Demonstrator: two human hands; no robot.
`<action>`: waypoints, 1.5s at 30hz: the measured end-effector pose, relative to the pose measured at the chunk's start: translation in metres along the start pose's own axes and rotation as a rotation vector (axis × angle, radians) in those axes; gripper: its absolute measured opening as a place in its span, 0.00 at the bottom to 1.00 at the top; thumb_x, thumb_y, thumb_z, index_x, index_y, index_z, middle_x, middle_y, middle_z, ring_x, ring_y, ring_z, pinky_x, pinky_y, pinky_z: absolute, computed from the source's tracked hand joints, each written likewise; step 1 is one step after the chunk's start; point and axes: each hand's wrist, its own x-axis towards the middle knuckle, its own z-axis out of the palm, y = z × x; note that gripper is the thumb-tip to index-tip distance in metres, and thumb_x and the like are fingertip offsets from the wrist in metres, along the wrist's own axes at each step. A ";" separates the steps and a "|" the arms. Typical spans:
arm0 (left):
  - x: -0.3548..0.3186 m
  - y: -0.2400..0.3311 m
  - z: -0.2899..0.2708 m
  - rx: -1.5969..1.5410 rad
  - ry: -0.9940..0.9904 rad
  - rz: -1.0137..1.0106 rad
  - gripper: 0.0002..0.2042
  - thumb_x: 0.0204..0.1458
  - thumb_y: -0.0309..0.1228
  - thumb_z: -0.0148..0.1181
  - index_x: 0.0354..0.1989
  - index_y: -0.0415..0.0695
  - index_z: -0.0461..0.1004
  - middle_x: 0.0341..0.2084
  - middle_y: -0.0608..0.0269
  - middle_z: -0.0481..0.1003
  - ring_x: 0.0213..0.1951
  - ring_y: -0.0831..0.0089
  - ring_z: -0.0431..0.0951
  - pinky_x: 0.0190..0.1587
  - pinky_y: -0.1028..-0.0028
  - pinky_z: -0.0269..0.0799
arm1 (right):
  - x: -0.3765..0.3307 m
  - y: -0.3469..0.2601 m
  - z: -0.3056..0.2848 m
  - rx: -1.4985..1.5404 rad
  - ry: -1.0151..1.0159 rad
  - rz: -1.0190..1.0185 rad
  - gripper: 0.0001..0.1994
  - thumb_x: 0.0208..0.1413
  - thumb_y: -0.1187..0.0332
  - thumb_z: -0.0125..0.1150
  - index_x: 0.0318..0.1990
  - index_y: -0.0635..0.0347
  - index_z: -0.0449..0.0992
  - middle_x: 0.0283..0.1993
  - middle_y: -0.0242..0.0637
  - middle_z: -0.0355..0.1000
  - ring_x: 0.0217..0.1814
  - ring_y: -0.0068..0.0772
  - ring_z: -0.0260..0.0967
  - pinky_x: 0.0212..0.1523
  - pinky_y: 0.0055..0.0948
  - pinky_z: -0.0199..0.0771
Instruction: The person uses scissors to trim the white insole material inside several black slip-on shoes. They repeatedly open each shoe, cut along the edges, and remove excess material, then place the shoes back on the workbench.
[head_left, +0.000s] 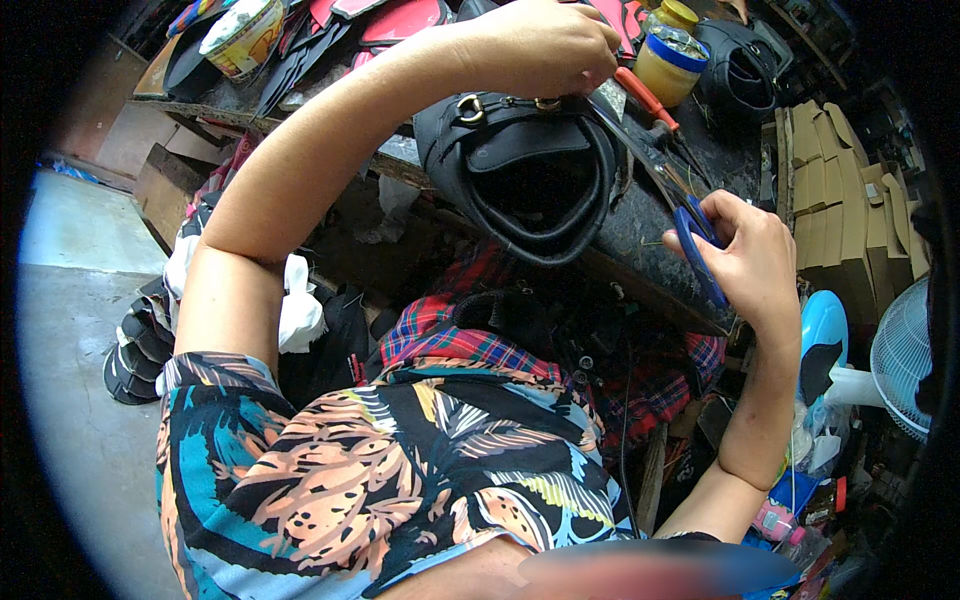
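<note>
A black shoe [518, 185] with a gold-coloured metal buckle lies on the dark bench, its opening toward me. My left hand [555, 50] reaches across the shoe's far side with its fingers curled down close to the upper. Whatever those fingers pinch is hidden behind them. My right hand [745, 250] is closed on scissors [690, 225] with blue handles. Their blades run along the shoe's right side and point toward my left hand. I cannot tell whether the blade tips touch the shoe.
Beyond the shoe lie an orange-handled tool [648, 98], a blue-lidded jar [672, 65] and another black shoe [740, 70]. Pink and black pieces [400, 22] and a tub [243, 38] occupy the far left. Cardboard boxes [835, 200] and a fan [903, 358] stand right.
</note>
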 end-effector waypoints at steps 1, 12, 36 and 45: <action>0.001 -0.001 0.002 0.030 0.027 0.058 0.05 0.48 0.29 0.62 0.30 0.42 0.79 0.36 0.57 0.77 0.45 0.57 0.77 0.46 0.59 0.74 | 0.002 0.000 -0.001 0.012 -0.003 -0.024 0.22 0.46 0.50 0.76 0.32 0.61 0.80 0.18 0.32 0.70 0.21 0.25 0.67 0.26 0.28 0.62; 0.010 -0.005 0.023 0.182 -0.180 -0.262 0.11 0.53 0.37 0.65 0.34 0.41 0.84 0.32 0.54 0.81 0.41 0.55 0.82 0.49 0.63 0.77 | 0.015 0.020 -0.016 0.084 -0.125 -0.017 0.15 0.47 0.61 0.77 0.32 0.64 0.80 0.19 0.27 0.70 0.21 0.14 0.62 0.22 0.21 0.56; -0.078 -0.029 0.014 -0.748 0.669 -0.744 0.13 0.66 0.38 0.56 0.41 0.39 0.80 0.30 0.70 0.74 0.32 0.79 0.71 0.37 0.73 0.69 | 0.031 0.031 -0.012 -0.048 -0.063 0.006 0.18 0.51 0.57 0.76 0.28 0.65 0.77 0.19 0.27 0.66 0.22 0.15 0.60 0.22 0.24 0.56; -0.193 0.041 -0.002 0.267 0.569 -0.694 0.20 0.55 0.29 0.66 0.55 0.39 0.71 0.53 0.47 0.74 0.54 0.57 0.75 0.58 0.62 0.70 | 0.020 -0.018 -0.041 -0.054 0.112 -0.233 0.16 0.46 0.67 0.77 0.40 0.63 0.80 0.26 0.31 0.73 0.26 0.16 0.67 0.27 0.22 0.63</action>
